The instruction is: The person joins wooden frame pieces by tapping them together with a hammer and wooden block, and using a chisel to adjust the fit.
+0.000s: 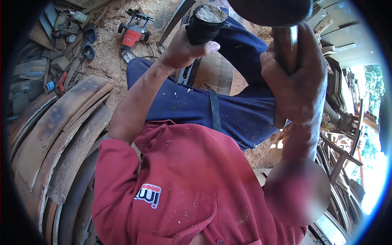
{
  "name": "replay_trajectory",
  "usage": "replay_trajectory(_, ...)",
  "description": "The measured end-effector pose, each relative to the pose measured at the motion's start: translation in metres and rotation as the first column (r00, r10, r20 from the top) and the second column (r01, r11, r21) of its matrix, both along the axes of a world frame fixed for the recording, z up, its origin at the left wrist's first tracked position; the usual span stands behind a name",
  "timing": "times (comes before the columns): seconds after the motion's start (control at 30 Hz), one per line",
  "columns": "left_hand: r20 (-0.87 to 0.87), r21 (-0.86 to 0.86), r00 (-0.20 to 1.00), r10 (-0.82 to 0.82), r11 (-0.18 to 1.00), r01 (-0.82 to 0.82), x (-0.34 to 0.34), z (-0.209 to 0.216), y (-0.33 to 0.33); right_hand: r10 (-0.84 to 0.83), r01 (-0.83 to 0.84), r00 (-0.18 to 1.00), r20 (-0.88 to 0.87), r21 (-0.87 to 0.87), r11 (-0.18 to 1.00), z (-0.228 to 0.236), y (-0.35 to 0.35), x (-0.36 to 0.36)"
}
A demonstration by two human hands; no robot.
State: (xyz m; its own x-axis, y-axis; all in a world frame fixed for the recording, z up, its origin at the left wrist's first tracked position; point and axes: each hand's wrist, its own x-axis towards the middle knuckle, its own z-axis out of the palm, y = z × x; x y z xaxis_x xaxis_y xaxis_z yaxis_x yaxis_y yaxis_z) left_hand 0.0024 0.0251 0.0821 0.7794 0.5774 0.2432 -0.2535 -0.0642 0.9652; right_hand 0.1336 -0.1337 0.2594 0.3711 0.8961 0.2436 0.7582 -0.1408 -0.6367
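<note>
Sawdust floor (pixel 110 49) everywhere, with a stack of curved wooden planks (pixel 53 139) down the left side and a red power tool (pixel 134 30) lying up top near a heap of scrap wood and odd hand tools (pixel 65 45). More timber pieces are racked on the right (hard to make out, the light outside blows that edge out).

The person in the red shirt and blue trousers is mid-strike, far as I can judge. The left hand (pixel 183 51) is wrapped snugly round a dark chisel handle (pixel 204 24), thumb across the front, with the battered pale top end of the handle facing the camera. The blade goes down toward the wooden board (pixel 216 73) lying across the lap, though the cutting tip itself is hidden behind the hand. The right hand (pixel 296 77) is closed tight round the wooden shaft of a mallet (pixel 271 10), whose dark head sits raised at the top edge of the view, just beside and above the chisel's end.

So it reads as chiselling, hammer up and not yet landed. Next move calls for a square hit on that handle top while the left hand keeps the chisel steady on its line. A glancing blow would be rough on those knuckles.
</note>
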Motion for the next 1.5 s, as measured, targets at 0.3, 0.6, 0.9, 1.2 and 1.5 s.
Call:
replay_trajectory(0.3, -0.078, 0.118, 0.996, 0.038, 0.993, -0.029, 0.000, -0.030, -0.011, 0.059, -0.059, 0.998, 0.012, -0.054, 0.997, -0.013, 0.001, 0.006)
replay_trajectory(0.6, -0.062, 0.190, 0.994, 0.085, 0.979, -0.072, -0.009, -0.050, -0.018, 0.224, -0.210, 0.966, 0.130, -0.109, 0.972, -0.050, 0.016, 0.021)
replay_trajectory(0.9, -0.047, 0.187, 0.987, 0.152, 0.972, -0.140, -0.006, -0.065, -0.022, 0.324, -0.284, 0.930, 0.171, -0.222, 0.933, -0.070, 0.013, 0.025)
replay_trajectory(1.2, 0.072, -0.199, 0.997, 0.039, 0.980, -0.024, -0.008, -0.021, 0.001, 0.267, -0.257, 0.961, 0.078, -0.121, 0.959, -0.033, -0.002, 0.020)
replay_trajectory(1.5, -0.143, -0.044, 0.989, 0.039, 0.998, -0.046, -0.015, -0.035, -0.017, 0.331, -0.335, 0.931, 0.155, 0.000, 0.942, -0.039, 0.009, 0.022)
